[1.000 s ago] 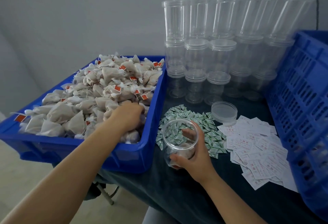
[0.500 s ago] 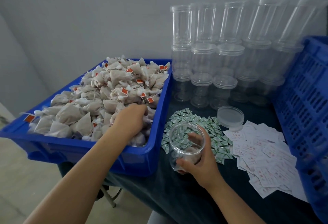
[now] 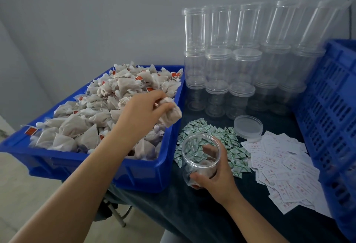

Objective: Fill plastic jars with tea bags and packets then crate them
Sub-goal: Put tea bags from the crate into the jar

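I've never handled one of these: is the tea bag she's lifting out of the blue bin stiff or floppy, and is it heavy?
Probably soft and floppy: the tea bag sags and creases below the left hand that pinches it. Likely light, since a few fingertips carry it. It looks unlikely to roll; those in the blue bin lie slumped in a heap.

No legible text on anything.

A plain grey wall (image 3: pixel 96 21) is standing behind a table (image 3: pixel 192 214) wearing a dark cloth. A pale floor (image 3: pixel 28 194) is showing at lower left, with a metal leg (image 3: pixel 117 214) slanting beneath the table.
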A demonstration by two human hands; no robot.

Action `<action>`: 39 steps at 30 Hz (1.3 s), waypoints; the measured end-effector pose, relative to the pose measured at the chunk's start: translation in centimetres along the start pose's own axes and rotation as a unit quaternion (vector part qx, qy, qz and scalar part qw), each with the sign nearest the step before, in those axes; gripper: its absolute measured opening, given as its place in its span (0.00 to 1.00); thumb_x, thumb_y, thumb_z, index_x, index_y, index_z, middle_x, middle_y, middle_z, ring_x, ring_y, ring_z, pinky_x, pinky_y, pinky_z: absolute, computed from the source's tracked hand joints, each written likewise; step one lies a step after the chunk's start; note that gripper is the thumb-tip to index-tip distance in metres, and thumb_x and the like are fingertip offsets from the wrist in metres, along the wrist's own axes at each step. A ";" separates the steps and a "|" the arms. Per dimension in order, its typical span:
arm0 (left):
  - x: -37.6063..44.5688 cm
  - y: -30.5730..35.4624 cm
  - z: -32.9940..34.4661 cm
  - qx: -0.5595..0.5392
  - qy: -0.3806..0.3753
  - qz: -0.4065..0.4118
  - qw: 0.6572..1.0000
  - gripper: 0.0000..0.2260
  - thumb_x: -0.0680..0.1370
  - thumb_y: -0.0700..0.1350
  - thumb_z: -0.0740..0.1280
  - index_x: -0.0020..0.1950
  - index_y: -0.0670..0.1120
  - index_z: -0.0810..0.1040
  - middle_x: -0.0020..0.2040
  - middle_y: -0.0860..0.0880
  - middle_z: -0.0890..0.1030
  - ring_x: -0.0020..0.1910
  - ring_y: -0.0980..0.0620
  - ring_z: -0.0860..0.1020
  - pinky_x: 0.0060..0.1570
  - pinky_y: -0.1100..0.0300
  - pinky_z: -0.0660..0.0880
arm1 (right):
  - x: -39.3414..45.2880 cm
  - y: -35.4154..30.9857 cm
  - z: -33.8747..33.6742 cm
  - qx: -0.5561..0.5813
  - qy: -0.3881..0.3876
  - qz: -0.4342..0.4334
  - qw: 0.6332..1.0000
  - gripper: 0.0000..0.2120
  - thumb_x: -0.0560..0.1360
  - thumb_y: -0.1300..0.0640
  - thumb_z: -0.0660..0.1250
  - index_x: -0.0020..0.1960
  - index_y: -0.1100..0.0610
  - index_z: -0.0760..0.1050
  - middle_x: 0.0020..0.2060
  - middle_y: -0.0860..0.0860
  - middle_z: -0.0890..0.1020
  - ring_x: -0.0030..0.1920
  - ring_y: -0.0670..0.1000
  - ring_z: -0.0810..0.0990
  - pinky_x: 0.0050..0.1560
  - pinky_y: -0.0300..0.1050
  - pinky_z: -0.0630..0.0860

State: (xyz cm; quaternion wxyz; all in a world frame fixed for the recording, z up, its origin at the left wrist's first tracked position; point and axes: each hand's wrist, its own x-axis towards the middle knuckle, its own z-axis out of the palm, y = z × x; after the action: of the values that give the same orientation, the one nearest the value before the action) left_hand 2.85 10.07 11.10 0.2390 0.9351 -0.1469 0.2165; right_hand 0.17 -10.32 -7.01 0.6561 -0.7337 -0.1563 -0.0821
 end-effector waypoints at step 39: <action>1.1 6.1 9.2 0.240 -0.518 0.140 0.809 0.11 0.79 0.43 0.63 0.59 0.41 0.77 0.39 0.51 0.72 0.44 0.50 0.72 0.40 0.62 0.66 | 0.0 -0.9 0.3 0.085 -0.034 0.001 0.996 0.47 0.62 0.56 0.79 0.72 0.38 0.58 0.67 0.50 0.71 0.55 0.40 0.83 0.43 0.32 0.80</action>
State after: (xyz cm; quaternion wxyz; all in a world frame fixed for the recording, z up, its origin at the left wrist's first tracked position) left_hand 4.57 0.00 6.66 -0.1373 0.9055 -0.3215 -0.2407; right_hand -0.14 -9.96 -6.20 0.7108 -0.6775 -0.1840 -0.0427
